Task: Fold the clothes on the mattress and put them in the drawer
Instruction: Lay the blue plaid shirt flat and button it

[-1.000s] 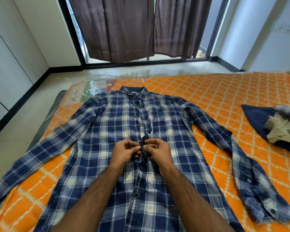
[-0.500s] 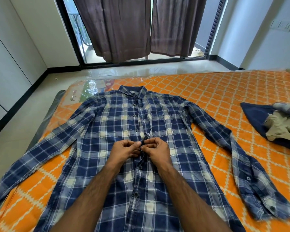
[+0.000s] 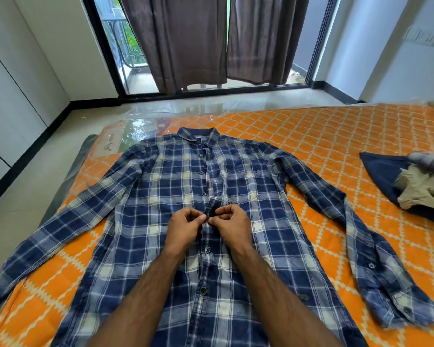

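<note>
Head view: bedroom, looking down over a mattress [image 3: 336, 136] with an orange diamond-pattern cover.
Shirt [image 3: 161, 196]: blue plaid, long-sleeved, flat on the mattress, front up, collar at the far end, sleeves spread to both sides.
Left hand [image 3: 183, 227]: fingers curled, pinching the shirt's button strip at mid-chest.
Right hand [image 3: 232, 225]: fingers curled, pinching the opposite edge, touching the left hand.
Other clothes [image 3: 416, 186]: navy and beige heap, well apart on the right.
Curtains [image 3: 211, 38]: dark, hanging at the glass door beyond.

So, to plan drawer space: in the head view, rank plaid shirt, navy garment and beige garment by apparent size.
1. plaid shirt
2. navy garment, partly cut off by the frame
3. beige garment, bunched, so unsure
</note>
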`<action>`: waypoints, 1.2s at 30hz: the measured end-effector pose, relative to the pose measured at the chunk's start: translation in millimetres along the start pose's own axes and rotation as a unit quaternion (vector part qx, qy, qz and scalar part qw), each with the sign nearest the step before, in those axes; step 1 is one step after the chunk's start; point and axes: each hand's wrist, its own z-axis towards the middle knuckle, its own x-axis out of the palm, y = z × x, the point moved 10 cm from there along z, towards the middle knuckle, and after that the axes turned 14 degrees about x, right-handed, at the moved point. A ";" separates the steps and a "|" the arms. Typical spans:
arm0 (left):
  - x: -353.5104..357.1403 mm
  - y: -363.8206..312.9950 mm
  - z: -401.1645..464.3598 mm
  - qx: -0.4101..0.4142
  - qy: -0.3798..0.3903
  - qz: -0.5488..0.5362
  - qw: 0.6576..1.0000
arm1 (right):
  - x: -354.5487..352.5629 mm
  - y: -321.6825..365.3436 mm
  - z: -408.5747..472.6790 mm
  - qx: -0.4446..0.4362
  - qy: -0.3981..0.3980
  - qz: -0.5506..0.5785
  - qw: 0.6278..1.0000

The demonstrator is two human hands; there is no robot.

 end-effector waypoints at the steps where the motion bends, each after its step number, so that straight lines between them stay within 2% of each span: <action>1: -0.8 -0.4 0.8 0.003 -0.002 0.013 1.000 | 0.1 0.0 1.4 0.007 -0.002 0.005 1.000; 5: -4.1 -2.0 1.6 0.008 -0.019 0.037 0.999 | -5.4 -5.6 6.8 0.054 0.010 0.050 0.997; 7: -7.1 -6.1 0.5 -0.011 -0.022 -0.009 1.000 | -12.3 -6.5 8.6 0.095 0.043 0.152 0.983; 9: -11.6 -20.3 6.6 -0.014 -0.006 -0.052 0.999 | -22.4 12.3 11.6 0.085 0.056 0.188 0.977; 11: -25.5 -41.4 27.8 0.022 -0.021 -0.043 0.999 | -27.7 53.8 19.3 0.016 0.051 0.129 0.990; 13: -40.2 -66.5 54.7 0.070 -0.048 -0.012 0.996 | -23.6 102.4 23.0 -0.076 0.028 0.023 0.996; 15: -35.1 -79.1 77.3 0.094 -0.015 0.025 0.995 | -4.0 127.5 30.2 -0.123 0.023 -0.110 0.986; 18: 3.5 -54.8 79.1 0.060 0.118 0.129 0.983 | 28.8 91.9 48.7 -0.059 0.059 -0.295 0.952; 19: 12.3 -40.9 76.7 0.056 0.135 0.170 0.975 | 31.3 76.5 50.4 -0.039 0.051 -0.327 0.943; 21: 14.3 -27.7 74.2 0.072 0.107 0.222 0.966 | 27.9 64.5 50.8 -0.055 -0.009 -0.350 0.935; 23: 13.4 -24.5 76.2 0.082 0.086 0.229 0.966 | 28.7 68.4 48.1 -0.092 -0.047 -0.373 0.922; 29: 13.7 -23.3 88.5 0.048 0.102 0.243 0.963 | 10.9 86.6 47.5 -0.088 -0.086 -0.437 0.891; 31: 16.3 -21.5 90.4 0.035 0.117 0.242 0.963 | 9.6 86.6 48.6 -0.085 -0.080 -0.430 0.895; 32: 15.0 -21.7 90.4 0.027 0.114 0.222 0.968 | 8.4 88.1 49.0 -0.085 -0.069 -0.400 0.910; 34: 9.0 -17.6 89.5 0.001 0.093 0.158 0.983 | 4.8 90.0 52.6 -0.070 -0.034 -0.283 0.956; 36: 4.0 -10.9 88.6 -0.033 0.070 0.085 0.993 | 0.5 83.6 61.1 -0.035 -0.021 -0.157 0.987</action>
